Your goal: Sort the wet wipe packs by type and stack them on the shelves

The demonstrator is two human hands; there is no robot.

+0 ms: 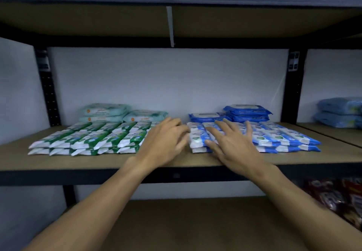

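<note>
- Left hand (166, 139) is reaching over the shelf board (58, 162) with fingers loosely extended, gripping nothing. Its fingertips are sitting in the gap between the two front rows and seem to be touching the near end of the blue row, but motion blur is preventing a firm call.
- Right hand (233, 147) is lying flat with fingers spread, pressing on top of the leftmost slim blue packs (284, 135); nothing pinched.
- Slim blue packs are running from under the right hand out to its right, stacked in layers.
- Slim green packs (88, 139) are lying in matching stacked rows to the left of the left hand.
- Pale green bulk packs (105, 111) are sitting beyond the left fingertips, dark blue bulk packs (246, 111) beyond the right hand.
- Light blue packs (340, 113) are sitting far right of the right hand, in the neighbouring bay.
- Step, as I'm reading it: sorting is looking mostly done, and the hands are squaring up the left end of the blue row.
- Next move is calling for the right palm holding the top layer down while the left nudges sideways, gently, since the slick wrappers are probably sliding easily.
</note>
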